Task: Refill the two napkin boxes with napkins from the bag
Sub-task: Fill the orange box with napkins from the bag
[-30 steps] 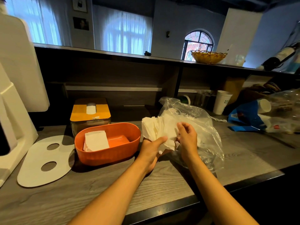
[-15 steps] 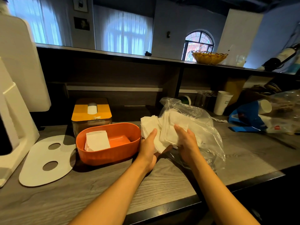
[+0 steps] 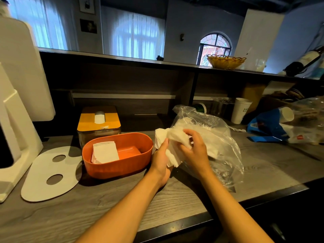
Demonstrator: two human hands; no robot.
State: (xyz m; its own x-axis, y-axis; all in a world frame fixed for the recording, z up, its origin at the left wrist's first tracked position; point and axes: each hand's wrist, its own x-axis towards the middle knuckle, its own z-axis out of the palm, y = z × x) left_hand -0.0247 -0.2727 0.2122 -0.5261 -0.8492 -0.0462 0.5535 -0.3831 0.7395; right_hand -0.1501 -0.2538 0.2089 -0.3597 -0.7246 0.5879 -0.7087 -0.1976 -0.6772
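Between both hands' fingers (image 3: 188,133): napkins (image 3: 172,139).

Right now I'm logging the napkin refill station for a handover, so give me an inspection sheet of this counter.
Surface: grey wood-grain counter.
Job's things: open orange box holds a few napkins; yellow-lidded box closed behind it; clear bag.
Clutter: white oval lid, paper cup, blue packaging.
Grips: left hand and right hand hold a napkin stack.
Cables: nothing seen.
Surroundings: wicker basket on the upper ledge.
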